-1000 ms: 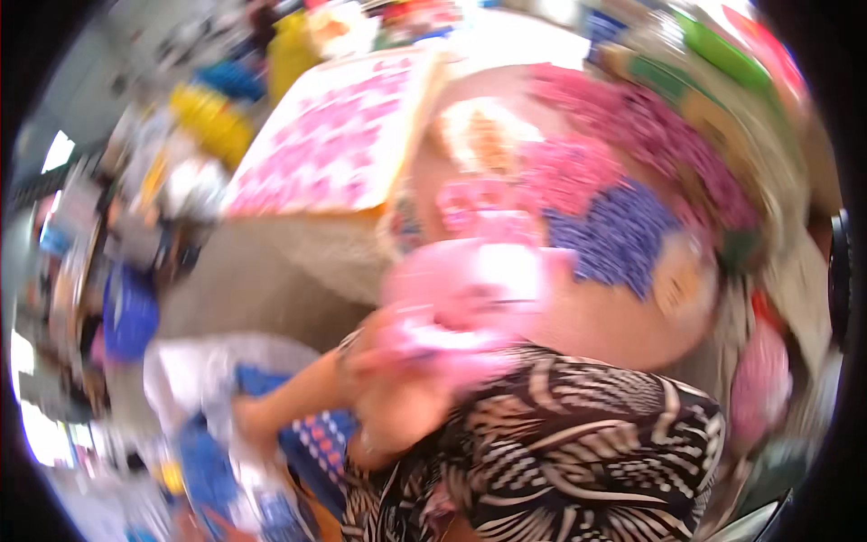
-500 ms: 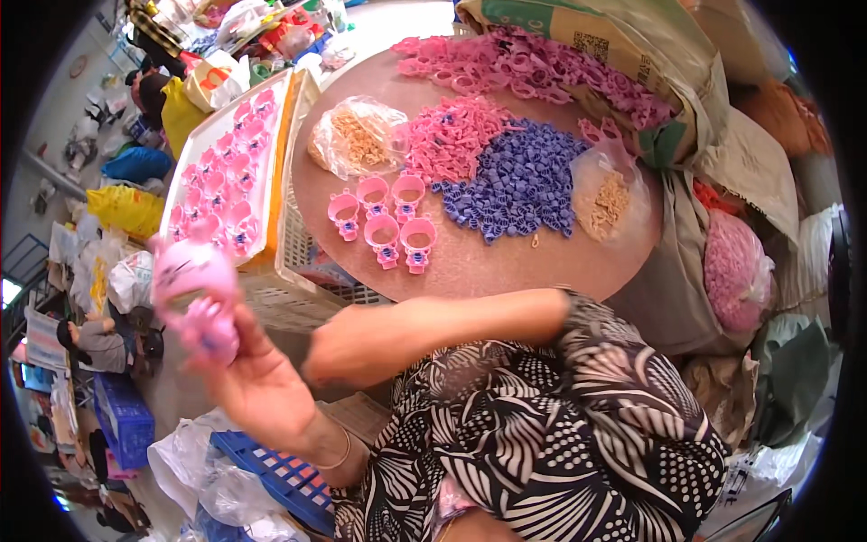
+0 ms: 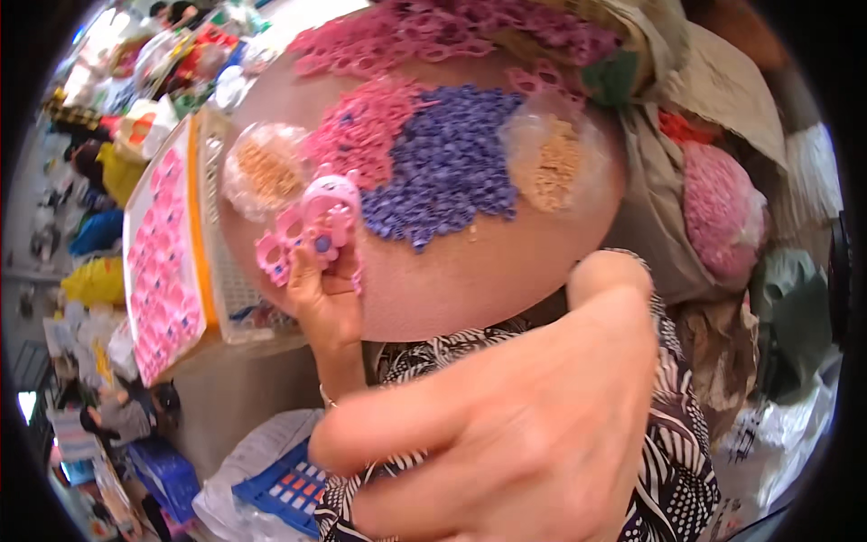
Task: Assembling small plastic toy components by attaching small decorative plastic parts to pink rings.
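My left hand (image 3: 327, 307) is over the left front of the round table, its fingers closed around a pink plastic toy piece (image 3: 332, 200) with small ears and a ring-shaped opening. Beside and behind that hand are pink cup-like pieces (image 3: 274, 259) with blue parts, partly hidden by it. My right hand (image 3: 519, 420) is large and blurred close to the camera, its back facing up and its fingers bent to the left. Its fingertips are out of sight, so whether it holds anything is hidden.
On the table (image 3: 442, 289) lie blue parts (image 3: 447, 163), pink parts (image 3: 361, 126), and two clear bags of tan pieces (image 3: 555, 167). Pink frames (image 3: 388, 41) run along its far edge. At left, a tray (image 3: 194, 226) of pink pieces rests on a crate. Sacks (image 3: 659, 199) crowd the right side.
My left hand has brought the pink toy piece from the left of the table to over its front left. My right hand has risen much closer to the camera. The whole view has shifted.
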`<state>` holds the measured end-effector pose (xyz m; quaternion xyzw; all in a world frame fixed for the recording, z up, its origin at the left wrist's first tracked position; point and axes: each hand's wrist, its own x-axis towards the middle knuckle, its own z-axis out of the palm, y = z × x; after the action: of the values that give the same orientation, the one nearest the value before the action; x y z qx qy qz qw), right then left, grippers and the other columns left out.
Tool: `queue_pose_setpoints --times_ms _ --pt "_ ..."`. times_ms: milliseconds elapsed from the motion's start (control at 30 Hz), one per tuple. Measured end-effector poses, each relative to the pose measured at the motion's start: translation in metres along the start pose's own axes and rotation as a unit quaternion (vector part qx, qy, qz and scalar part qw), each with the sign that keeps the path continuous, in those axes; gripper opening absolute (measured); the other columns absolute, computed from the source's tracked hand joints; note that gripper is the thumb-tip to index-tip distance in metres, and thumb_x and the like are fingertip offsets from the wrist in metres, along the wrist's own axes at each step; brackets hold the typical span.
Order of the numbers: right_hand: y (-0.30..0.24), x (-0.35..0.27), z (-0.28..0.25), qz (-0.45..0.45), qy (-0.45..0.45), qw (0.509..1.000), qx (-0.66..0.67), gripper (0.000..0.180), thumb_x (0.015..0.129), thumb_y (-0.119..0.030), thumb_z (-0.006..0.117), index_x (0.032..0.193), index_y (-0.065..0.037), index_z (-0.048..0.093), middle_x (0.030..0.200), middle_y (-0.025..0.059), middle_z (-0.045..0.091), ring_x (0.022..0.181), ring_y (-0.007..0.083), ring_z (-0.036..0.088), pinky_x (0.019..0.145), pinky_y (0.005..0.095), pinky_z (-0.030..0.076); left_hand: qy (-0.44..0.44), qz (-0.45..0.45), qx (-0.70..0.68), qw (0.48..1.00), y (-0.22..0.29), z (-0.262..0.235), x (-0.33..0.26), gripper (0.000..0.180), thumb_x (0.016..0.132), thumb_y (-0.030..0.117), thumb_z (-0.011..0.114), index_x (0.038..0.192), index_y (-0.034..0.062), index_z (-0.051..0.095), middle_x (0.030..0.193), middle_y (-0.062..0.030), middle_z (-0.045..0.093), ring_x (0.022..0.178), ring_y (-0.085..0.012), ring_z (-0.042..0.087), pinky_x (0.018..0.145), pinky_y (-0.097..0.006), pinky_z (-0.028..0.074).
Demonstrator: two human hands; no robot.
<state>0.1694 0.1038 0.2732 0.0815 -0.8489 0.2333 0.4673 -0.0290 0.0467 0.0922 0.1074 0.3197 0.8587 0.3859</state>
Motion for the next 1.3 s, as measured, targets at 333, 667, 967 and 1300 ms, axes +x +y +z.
queue_pose_setpoints --times_ms 333,667,967,1300 --pt "0.014 -0.022 -0.033 0.020 -0.035 0.995 0.090 0.013 0.061 -0.017 0.064 0.073 -0.011 0.065 0.065 -0.0025 0.058 0.052 0.0134 0.047 0.055 0.0301 0.045 0.003 0.001 0.004 1.000 -0.020 0.020 0.011 0.020 0.095 0.019 0.055 0.099 0.0007 0.062 0.094 -0.0087 0.066 0.087 -0.0225 0.065 0.086 -0.040 0.056" --pt "0.222 -0.114 0.121 0.236 -0.102 0.936 -0.241 0.005 0.080 -0.013 0.066 0.083 -0.010 0.068 0.083 0.0036 0.065 0.081 0.0237 0.060 0.073 0.0351 0.040 0.077 0.014 -0.004 0.997 0.014 -0.048 0.021 0.019 0.095 0.019 0.054 0.091 0.0013 0.060 0.088 -0.0091 0.065 0.090 -0.0242 0.066 0.088 -0.045 0.056" --pt "0.269 -0.109 0.200 0.226 -0.157 0.896 -0.349 0.007 0.079 -0.014 0.061 0.082 -0.012 0.067 0.080 0.0074 0.067 0.081 0.0244 0.061 0.077 0.0379 0.041 0.117 0.036 0.014 0.992 0.023 -0.055 0.030 0.015 0.095 0.014 0.054 0.092 0.0013 0.060 0.087 -0.0069 0.063 0.083 -0.0201 0.065 0.085 -0.043 0.057" --pt "0.255 -0.087 0.164 0.414 0.039 0.891 0.183 0.005 0.088 -0.003 0.060 0.092 -0.003 0.062 0.090 0.0081 0.063 0.083 0.0177 0.062 0.073 0.0288 0.050 0.098 0.007 -0.005 0.995 0.013 -0.062 0.040 0.019 0.096 0.014 0.052 0.104 -0.0019 0.058 0.082 -0.0068 0.060 0.080 -0.0179 0.064 0.084 -0.039 0.057"
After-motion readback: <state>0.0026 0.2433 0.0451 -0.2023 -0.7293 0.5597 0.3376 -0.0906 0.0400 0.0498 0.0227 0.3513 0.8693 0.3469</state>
